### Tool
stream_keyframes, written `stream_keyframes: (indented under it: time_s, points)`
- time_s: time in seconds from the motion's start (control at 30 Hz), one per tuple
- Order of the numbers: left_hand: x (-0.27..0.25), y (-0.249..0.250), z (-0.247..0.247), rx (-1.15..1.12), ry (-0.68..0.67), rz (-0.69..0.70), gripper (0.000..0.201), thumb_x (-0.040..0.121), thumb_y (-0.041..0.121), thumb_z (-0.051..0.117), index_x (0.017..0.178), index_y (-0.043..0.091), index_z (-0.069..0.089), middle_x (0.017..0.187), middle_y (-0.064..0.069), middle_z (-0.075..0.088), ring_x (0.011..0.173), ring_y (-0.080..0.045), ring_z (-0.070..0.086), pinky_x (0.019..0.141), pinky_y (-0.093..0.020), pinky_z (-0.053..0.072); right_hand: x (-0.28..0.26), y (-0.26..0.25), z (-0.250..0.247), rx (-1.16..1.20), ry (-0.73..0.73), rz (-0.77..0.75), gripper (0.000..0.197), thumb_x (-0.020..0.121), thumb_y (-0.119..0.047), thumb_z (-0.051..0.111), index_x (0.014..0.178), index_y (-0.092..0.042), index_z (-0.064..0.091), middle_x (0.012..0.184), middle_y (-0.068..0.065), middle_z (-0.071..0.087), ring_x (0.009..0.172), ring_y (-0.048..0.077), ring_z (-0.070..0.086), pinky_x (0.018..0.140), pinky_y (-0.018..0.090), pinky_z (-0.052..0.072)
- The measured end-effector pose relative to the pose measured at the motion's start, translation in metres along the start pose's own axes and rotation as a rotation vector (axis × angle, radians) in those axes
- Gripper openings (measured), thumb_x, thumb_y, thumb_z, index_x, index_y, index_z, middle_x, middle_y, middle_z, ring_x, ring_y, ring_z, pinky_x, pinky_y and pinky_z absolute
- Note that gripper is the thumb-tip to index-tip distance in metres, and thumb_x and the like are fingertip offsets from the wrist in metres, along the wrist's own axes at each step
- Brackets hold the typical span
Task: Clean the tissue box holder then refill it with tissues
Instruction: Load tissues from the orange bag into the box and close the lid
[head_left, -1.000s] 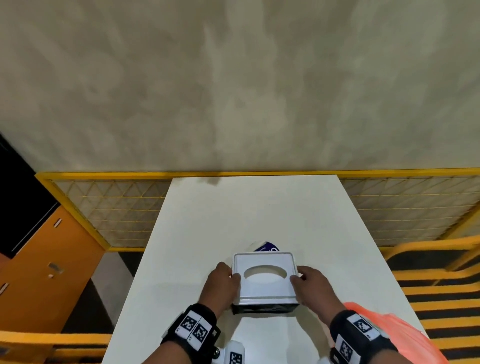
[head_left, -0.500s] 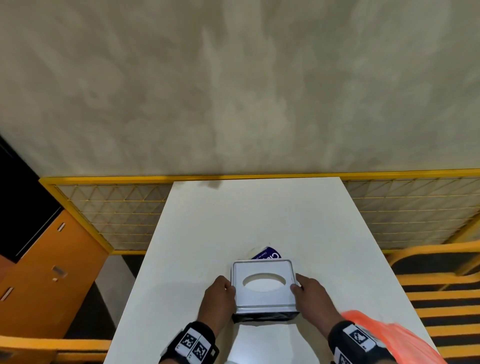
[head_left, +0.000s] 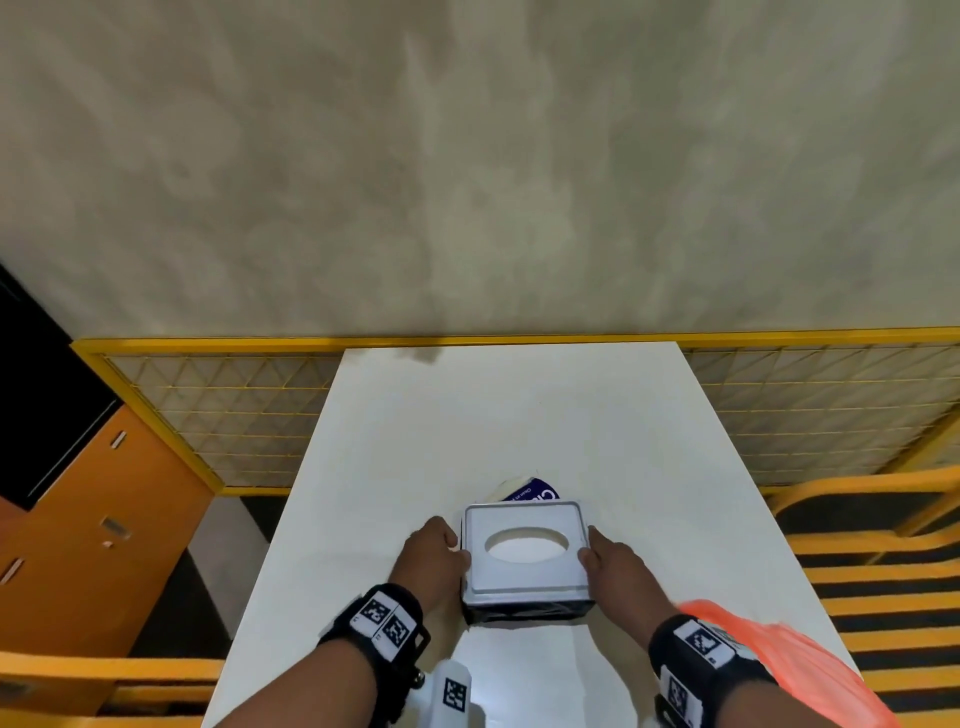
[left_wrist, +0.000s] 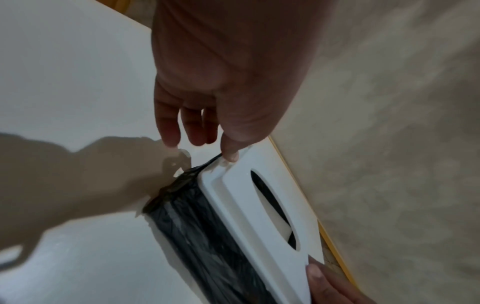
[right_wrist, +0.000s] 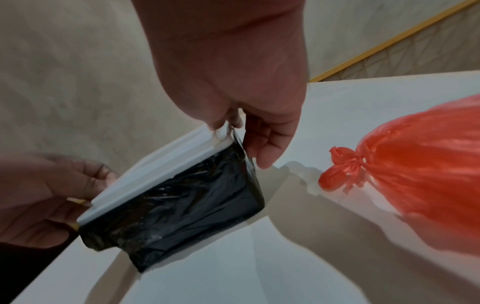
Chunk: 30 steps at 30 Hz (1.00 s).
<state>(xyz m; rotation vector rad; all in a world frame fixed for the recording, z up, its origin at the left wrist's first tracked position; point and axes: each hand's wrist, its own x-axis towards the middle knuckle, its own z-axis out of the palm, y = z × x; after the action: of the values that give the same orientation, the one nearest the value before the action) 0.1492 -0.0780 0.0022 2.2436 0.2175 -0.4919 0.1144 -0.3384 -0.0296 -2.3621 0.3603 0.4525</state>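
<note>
Looks like you've nudged the holder (head_left: 525, 558) a touch away from you on the surface (head_left: 519, 426) since a second ago, left hand (head_left: 435, 558) and right hand (head_left: 613, 564) both pinching its white lid edges, so probably you're seating it, refill nearly done.

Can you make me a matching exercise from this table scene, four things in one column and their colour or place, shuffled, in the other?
Things:
1. tissue box holder's lid
2. holder's body
3. tied plastic bag
4. packet

Descriptions:
A. orange-red, near the right hand
B. white, with an oval opening
C. blue and white, just behind the holder
D. wrapped in black plastic

Pairs: 1-B, 2-D, 3-A, 4-C
</note>
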Motion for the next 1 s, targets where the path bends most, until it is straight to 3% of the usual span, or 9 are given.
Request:
stream_keyframes:
  time_s: [0.1,0.17,0.27,0.37,0.47,0.57,0.7,0.83,1.0]
  points:
    - [-0.002,0.011,-0.003,0.265,0.091,0.160,0.014,0.092,0.021,0.057,0.106,0.023,0.056,0.109,-0.002,0.050,0.095,-0.021,0.056,0.078,-0.032,0.051,-0.013,0.008,0.002,0.158,0.063,0.027,0.058,0.097,-0.053,0.033,0.151,-0.035,0.025,0.137,0.005,0.050,0.128,0.023,0.046,0.110,0.049,0.032]
    - [-0.007,0.022,0.002,0.479,0.129,0.351,0.021,0.095,0.026,0.053,0.113,0.029,0.063,0.118,0.001,0.049,0.111,-0.023,0.050,0.090,-0.037,0.048,-0.025,0.010,0.005,0.244,0.123,0.018,0.056,0.098,-0.050,0.037,0.151,-0.035,0.026,0.126,0.004,0.052,0.128,0.022,0.044,0.113,0.049,0.026]
    - [-0.009,0.043,0.017,0.786,0.026,0.629,0.026,0.097,0.034,0.053,0.117,0.034,0.069,0.139,0.003,0.047,0.134,-0.028,0.035,0.106,-0.043,0.030,-0.046,0.013,0.007,0.286,0.154,-0.028,0.049,0.099,-0.041,0.044,0.147,-0.033,0.034,0.107,-0.010,0.051,0.116,0.016,0.047,0.115,0.048,0.023]
    - [0.004,0.063,0.027,1.019,-0.100,0.716,0.026,0.100,0.034,0.052,0.115,0.031,0.073,0.157,-0.002,0.035,0.151,-0.036,0.014,0.118,-0.057,0.011,-0.058,0.023,0.011,0.261,0.148,-0.073,0.046,0.100,-0.037,0.046,0.145,-0.033,0.037,0.106,-0.014,0.051,0.112,0.009,0.045,0.115,0.047,0.023]
    - [0.022,0.077,0.034,1.170,-0.210,0.799,0.026,0.101,0.036,0.052,0.108,0.028,0.075,0.165,-0.004,0.022,0.154,-0.038,0.000,0.118,-0.066,0.001,-0.068,0.037,0.015,0.292,0.144,-0.080,0.047,0.098,-0.044,0.046,0.144,-0.041,0.034,0.125,-0.009,0.053,0.138,0.015,0.031,0.120,0.040,0.017]
    - [0.043,0.082,0.037,1.308,-0.262,0.986,0.028,0.096,0.036,0.051,0.113,0.031,0.073,0.167,-0.009,0.017,0.153,-0.045,-0.004,0.113,-0.075,-0.002,-0.077,0.047,0.016,0.331,0.126,-0.087,0.056,0.095,-0.052,0.048,0.147,-0.039,0.032,0.147,-0.015,0.035,0.149,0.011,0.008,0.111,0.024,0.022]
    - [0.057,0.083,0.038,1.448,-0.232,1.165,0.039,0.091,0.041,0.040,0.095,0.034,0.078,0.157,-0.015,0.040,0.149,-0.048,0.024,0.105,-0.081,0.019,-0.084,0.062,0.020,0.399,0.191,-0.089,0.056,0.086,-0.064,0.052,0.139,-0.055,0.032,0.158,-0.016,0.015,0.146,0.006,0.021,0.108,0.025,0.036]
    - [0.066,0.068,0.044,1.424,-0.149,1.149,0.014,0.088,0.042,0.063,0.085,0.035,0.074,0.158,-0.012,0.038,0.148,-0.044,0.029,0.104,-0.077,0.032,-0.092,0.066,0.017,0.412,0.223,-0.064,0.057,0.091,-0.053,0.055,0.143,-0.046,0.034,0.157,-0.013,0.025,0.138,0.002,0.033,0.104,0.021,0.039]
    - [0.069,0.061,0.051,1.293,-0.116,1.177,0.048,0.097,0.046,0.037,0.060,0.025,0.060,0.158,-0.007,0.039,0.148,-0.039,0.031,0.104,-0.076,0.031,-0.094,0.066,0.017,0.438,0.246,-0.064,0.048,0.092,-0.048,0.058,0.134,-0.053,0.036,0.152,-0.013,0.034,0.131,-0.001,0.040,0.103,0.019,0.039]
